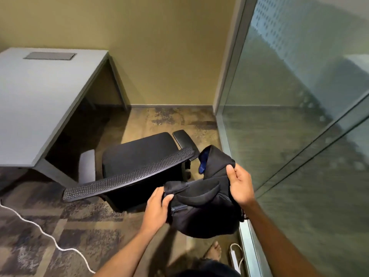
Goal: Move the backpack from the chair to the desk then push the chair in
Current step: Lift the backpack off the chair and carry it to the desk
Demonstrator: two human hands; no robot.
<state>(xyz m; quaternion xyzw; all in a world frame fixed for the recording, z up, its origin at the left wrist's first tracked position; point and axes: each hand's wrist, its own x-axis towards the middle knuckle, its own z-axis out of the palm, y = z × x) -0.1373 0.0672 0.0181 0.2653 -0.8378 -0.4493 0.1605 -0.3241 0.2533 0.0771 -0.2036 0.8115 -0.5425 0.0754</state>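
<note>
Black fabric bunched in both my fists: left hand [157, 208] and right hand [240, 185] grip the backpack [201, 206], held clear of the chair [139, 156] ahead. Farther off, up-left, lies the desk [40, 100], my left hand nearer it.

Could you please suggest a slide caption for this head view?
Both hands, left and right, hold the black backpack off the chair, beside the grey desk.
</note>
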